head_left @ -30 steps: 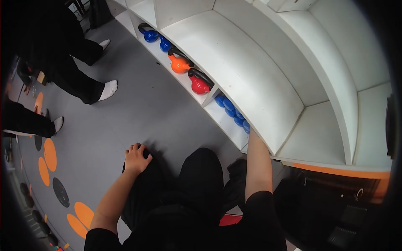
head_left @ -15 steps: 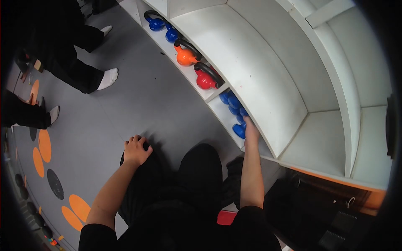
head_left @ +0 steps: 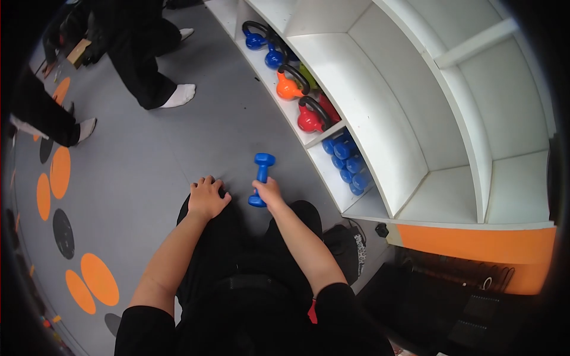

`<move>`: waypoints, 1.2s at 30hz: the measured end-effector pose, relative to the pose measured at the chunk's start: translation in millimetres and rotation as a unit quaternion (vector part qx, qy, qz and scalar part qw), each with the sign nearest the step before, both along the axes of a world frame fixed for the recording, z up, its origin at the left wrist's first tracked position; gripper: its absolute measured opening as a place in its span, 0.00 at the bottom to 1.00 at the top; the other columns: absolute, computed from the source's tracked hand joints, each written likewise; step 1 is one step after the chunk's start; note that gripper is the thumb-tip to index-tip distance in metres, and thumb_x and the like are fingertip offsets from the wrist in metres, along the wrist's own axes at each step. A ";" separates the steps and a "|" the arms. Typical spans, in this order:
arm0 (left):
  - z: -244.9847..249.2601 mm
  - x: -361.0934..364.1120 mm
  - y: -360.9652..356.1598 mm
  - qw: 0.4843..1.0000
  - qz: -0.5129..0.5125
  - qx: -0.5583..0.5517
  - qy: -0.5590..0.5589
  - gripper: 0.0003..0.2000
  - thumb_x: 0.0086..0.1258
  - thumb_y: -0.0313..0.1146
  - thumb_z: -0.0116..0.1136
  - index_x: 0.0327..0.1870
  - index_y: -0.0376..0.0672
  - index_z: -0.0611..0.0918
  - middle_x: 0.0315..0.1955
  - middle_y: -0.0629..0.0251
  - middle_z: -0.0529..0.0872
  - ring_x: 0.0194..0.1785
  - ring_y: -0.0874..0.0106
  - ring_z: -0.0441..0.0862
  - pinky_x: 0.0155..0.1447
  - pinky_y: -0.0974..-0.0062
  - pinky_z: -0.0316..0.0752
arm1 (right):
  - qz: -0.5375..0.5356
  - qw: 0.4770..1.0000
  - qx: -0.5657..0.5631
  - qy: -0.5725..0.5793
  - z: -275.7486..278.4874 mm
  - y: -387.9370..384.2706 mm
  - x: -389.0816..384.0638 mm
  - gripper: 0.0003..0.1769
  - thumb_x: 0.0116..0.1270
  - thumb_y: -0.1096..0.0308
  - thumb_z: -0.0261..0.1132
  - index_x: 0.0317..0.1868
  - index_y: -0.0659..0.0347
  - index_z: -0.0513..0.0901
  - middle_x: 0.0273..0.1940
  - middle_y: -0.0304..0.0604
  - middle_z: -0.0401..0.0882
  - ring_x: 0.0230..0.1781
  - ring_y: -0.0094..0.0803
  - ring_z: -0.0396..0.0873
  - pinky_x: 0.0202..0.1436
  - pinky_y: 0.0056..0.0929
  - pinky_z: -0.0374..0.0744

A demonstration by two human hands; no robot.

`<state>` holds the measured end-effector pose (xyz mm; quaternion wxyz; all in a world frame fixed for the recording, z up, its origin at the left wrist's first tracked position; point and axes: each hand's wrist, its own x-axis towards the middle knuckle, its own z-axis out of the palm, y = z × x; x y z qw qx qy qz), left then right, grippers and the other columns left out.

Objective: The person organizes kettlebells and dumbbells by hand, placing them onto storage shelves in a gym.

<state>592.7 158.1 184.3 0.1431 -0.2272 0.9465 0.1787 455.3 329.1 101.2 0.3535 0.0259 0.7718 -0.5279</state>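
Observation:
My right hand (head_left: 269, 192) is wrapped round the handle of a blue dumbbell (head_left: 264, 161), held above the grey floor in front of my knees. One end of the dumbbell points away from me and the other toward me. Fingers spread, my left hand (head_left: 208, 198) rests on my left knee and holds nothing. Several more blue dumbbells (head_left: 355, 164) are stacked in the lowest compartment of the white shelf (head_left: 380, 113) to the right.
Beside the dumbbells stand a red kettlebell (head_left: 309, 120), an orange kettlebell (head_left: 288, 89) and blue kettlebells (head_left: 256, 40). Two people in dark trousers and white socks (head_left: 179, 96) are at the upper left. Orange floor spots (head_left: 100, 279) line the left side. A black bag-like item (head_left: 345, 249) lies by my right leg.
My right hand has come out of the lower shelf compartment and moved left, bringing a blue dumbbell over the floor. My left hand remains on the knee. The view has shifted slightly.

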 end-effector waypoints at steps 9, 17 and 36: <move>-3.6 -0.3 -15.1 0.999 0.007 0.036 0.018 0.21 0.68 0.53 0.55 0.52 0.49 0.86 0.54 0.59 0.81 0.64 0.60 0.75 0.69 0.53 0.67 | 0.163 0.966 0.195 0.058 -32.0 -27.0 14.0 0.28 0.58 0.52 0.78 0.46 0.68 0.83 0.43 0.57 0.87 0.46 0.49 0.87 0.52 0.45 0.82; -9.0 -16.8 -11.3 1.000 -0.010 0.016 0.011 0.19 0.68 0.50 0.56 0.50 0.48 0.85 0.55 0.61 0.81 0.64 0.61 0.74 0.68 0.56 0.67 | -0.212 0.799 0.437 0.355 64.6 144.3 -150.8 0.30 0.63 0.52 0.73 0.59 0.64 0.81 0.61 0.56 0.80 0.61 0.55 0.76 0.69 0.51 0.71; -8.4 -38.6 4.7 0.999 -0.017 -0.001 -0.046 0.19 0.69 0.50 0.55 0.51 0.49 0.85 0.54 0.61 0.81 0.64 0.61 0.75 0.68 0.56 0.68 | -0.377 0.925 -0.040 0.009 -12.6 311.9 -173.4 0.08 0.65 0.62 0.65 0.41 0.56 0.80 0.36 0.40 0.77 0.35 0.33 0.79 0.43 0.34 0.83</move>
